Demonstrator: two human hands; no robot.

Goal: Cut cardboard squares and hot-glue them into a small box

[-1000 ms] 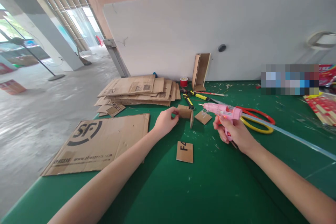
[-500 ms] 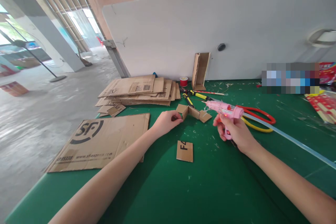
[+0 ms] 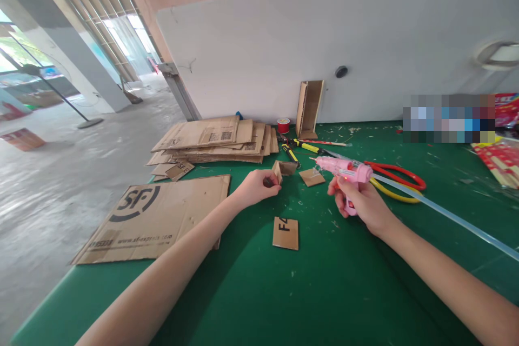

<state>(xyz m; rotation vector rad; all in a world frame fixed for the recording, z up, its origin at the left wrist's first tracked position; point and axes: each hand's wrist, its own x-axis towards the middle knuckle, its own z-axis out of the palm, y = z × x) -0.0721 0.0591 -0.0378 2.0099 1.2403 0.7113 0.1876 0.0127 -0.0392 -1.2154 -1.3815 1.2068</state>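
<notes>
My left hand pinches a small folded cardboard piece by its left panel, near the middle of the green table. My right hand is wrapped round the handle of a pink glue gun, whose nozzle points left. A long clear glue stick sticks out of the gun's back. Between the nozzle and my left hand lies a small cardboard square, flat and apart from the folded piece. Closer to me is another cardboard square with black print.
Stacked cardboard sheets and a large printed sheet are at the left. Behind lie yellow-black pliers, a red spool and an upright cardboard box against the white panel. A red-and-yellow tool rests beyond my right hand.
My left hand has turned the folded cardboard piece and drawn it slightly left, away from the flat square. The glue gun has shifted slightly left.
</notes>
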